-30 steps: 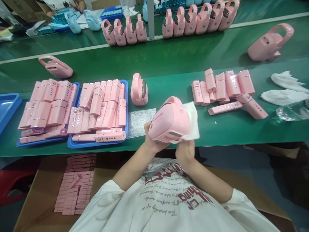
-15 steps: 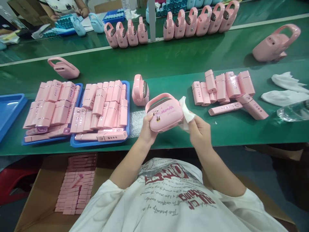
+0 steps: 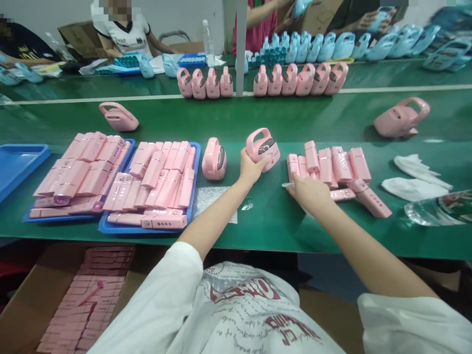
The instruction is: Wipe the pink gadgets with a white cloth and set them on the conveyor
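Observation:
My left hand (image 3: 252,167) grips a pink portable speaker (image 3: 271,155) by its side, holding it upright at the table, its loop handle on top and dark panel facing right. Whether its base touches the table I cannot tell. My right hand (image 3: 311,194) has a white cloth (image 3: 287,185) in its fingers, mostly hidden beneath the hand. Its fingertips are at the left end of a loose group of pink oblong pieces (image 3: 326,164); contact is unclear. Another pink speaker (image 3: 214,160) stands left of the held one.
Two blue trays (image 3: 194,196) of stacked pink pieces are at left, above an open carton (image 3: 55,265). Pink speakers (image 3: 304,81) line the back ledge. White cloths (image 3: 415,189) and a bottle (image 3: 424,212) lie right. Co-workers (image 3: 129,37) sit opposite among blue speakers.
My left hand has moved the speaker forward and turned it upright. My right hand has left the speaker with the cloth, reaching toward the pink pieces. The view has tilted up.

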`<state>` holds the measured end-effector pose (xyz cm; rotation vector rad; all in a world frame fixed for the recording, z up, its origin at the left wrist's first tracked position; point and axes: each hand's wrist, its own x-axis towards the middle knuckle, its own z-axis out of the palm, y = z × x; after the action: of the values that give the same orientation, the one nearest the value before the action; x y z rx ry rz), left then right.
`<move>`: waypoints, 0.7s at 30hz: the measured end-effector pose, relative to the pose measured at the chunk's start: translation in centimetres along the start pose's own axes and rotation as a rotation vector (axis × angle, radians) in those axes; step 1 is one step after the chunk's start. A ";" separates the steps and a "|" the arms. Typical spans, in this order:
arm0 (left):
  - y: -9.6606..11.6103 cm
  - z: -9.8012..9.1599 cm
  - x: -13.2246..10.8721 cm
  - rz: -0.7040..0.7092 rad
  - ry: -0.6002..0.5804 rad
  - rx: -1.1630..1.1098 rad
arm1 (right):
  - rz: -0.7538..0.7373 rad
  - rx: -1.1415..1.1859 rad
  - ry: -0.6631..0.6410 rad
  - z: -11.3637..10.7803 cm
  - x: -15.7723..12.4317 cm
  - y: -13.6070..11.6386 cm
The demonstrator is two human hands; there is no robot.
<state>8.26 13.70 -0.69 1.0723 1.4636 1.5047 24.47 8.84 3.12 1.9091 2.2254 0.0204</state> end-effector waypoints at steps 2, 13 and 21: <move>-0.5 2.0 2.7 0.038 0.068 0.110 | -0.039 0.003 -0.006 0.2 0.1 -0.5; -0.6 6.8 14.2 0.088 0.200 0.373 | -0.190 0.101 -0.109 -1.3 3.3 -0.8; 0.5 7.1 14.7 0.030 0.109 0.486 | -0.089 0.190 -0.078 -2.4 14.7 -0.4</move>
<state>9.67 29.90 0.58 1.3098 1.9600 1.2714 21.57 23.51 3.24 1.8634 2.3297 -0.2838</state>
